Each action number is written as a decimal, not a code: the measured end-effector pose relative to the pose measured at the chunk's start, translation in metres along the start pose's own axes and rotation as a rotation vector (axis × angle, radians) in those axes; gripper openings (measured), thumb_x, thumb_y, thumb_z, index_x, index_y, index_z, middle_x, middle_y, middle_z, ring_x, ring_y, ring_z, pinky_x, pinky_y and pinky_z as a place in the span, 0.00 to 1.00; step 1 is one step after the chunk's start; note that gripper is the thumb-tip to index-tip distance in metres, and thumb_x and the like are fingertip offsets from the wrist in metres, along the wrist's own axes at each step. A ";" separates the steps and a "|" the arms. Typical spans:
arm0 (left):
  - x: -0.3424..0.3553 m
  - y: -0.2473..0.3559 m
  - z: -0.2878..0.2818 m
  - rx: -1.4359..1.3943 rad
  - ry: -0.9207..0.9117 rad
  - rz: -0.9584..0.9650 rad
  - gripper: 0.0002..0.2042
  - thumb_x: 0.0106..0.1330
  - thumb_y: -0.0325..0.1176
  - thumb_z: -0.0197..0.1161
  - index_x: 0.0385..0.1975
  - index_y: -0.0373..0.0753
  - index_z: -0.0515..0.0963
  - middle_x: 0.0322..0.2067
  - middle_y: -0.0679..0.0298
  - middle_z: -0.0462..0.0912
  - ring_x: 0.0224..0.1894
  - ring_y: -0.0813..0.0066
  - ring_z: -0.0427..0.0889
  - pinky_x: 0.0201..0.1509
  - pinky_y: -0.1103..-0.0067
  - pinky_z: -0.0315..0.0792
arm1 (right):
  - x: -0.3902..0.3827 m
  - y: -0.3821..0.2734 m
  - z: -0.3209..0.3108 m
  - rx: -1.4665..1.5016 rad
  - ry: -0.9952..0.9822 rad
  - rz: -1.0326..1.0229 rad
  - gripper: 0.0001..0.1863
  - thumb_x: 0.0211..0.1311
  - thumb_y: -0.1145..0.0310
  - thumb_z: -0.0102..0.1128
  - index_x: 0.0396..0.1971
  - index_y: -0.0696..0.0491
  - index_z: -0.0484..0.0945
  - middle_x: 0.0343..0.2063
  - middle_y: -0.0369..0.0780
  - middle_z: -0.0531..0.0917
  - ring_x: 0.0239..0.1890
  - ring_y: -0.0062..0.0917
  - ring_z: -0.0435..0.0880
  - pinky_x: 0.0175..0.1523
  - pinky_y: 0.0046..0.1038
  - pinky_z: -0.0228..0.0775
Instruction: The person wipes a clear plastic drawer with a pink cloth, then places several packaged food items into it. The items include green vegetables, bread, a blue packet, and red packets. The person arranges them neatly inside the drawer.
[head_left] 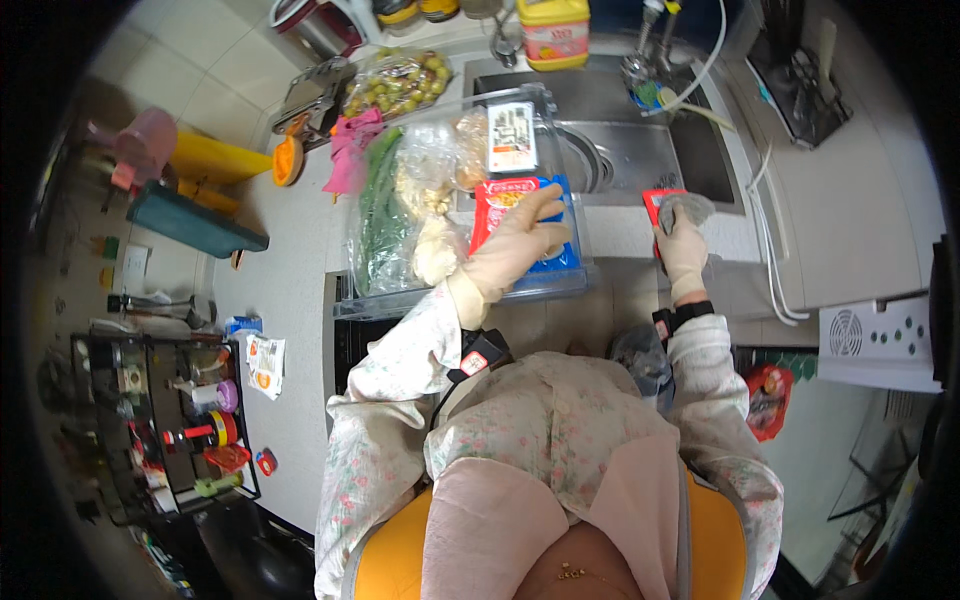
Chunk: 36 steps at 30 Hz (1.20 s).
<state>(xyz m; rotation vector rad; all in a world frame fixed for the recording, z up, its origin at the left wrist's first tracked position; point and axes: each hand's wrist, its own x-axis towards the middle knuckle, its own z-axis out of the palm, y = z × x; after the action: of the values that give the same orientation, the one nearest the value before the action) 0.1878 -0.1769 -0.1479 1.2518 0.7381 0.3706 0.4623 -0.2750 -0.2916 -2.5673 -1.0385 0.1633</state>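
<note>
My left hand (pixel 515 245), in a pale glove, reaches over a clear plastic drawer (pixel 440 302) with its fingers stretched out. It lies over a red food packet (pixel 492 205) and a blue packet (pixel 567 205); whether it presses on them I cannot tell. Also in the drawer are long green vegetables (pixel 380 215), pale bagged food (pixel 425 180), a whitish bundle (pixel 438 250) and a pack with a white label (pixel 512 140). On the right, my gloved right hand (pixel 684 255) closes on a grey cloth (pixel 686 210). A red packet (pixel 655 203) shows beside the cloth, partly hidden.
The sink (pixel 640 150) with its faucet (pixel 638 70) lies beyond the drawer. Bagged round fruit (pixel 400 85), a pink cloth (pixel 352 145) and a cut orange squash (pixel 287 160) rest at the left. A yellow-capped jug (pixel 555 40) stands behind. A condiment rack (pixel 160 420) fills the lower left.
</note>
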 end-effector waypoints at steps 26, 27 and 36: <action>0.042 -0.003 0.056 -0.214 -0.206 0.025 0.34 0.64 0.36 0.60 0.70 0.40 0.53 0.69 0.51 0.52 0.71 0.64 0.52 0.69 0.78 0.52 | -0.013 -0.001 -0.077 1.582 -0.143 0.284 0.21 0.60 0.64 0.65 0.50 0.57 0.75 0.40 0.37 0.82 0.38 0.24 0.82 0.42 0.26 0.74; 0.045 0.000 0.064 -0.264 -0.203 0.033 0.34 0.65 0.37 0.59 0.70 0.41 0.53 0.70 0.53 0.51 0.71 0.63 0.51 0.69 0.78 0.51 | -0.022 -0.015 -0.089 1.596 -0.181 0.314 0.22 0.60 0.63 0.65 0.51 0.57 0.75 0.41 0.36 0.82 0.38 0.24 0.82 0.42 0.26 0.75; 0.079 -0.005 0.058 -1.014 -0.483 0.147 0.27 0.69 0.56 0.51 0.61 0.48 0.64 0.49 0.65 0.77 0.50 0.72 0.78 0.55 0.74 0.73 | -0.080 -0.140 -0.115 0.926 0.110 -0.508 0.29 0.54 0.72 0.69 0.57 0.59 0.71 0.57 0.46 0.74 0.57 0.33 0.74 0.62 0.32 0.62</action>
<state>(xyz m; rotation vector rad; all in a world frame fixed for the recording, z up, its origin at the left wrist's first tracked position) 0.2839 -0.1707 -0.1690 0.3865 -0.0102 0.4552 0.3411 -0.2710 -0.1353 -1.4369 -1.1689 0.2796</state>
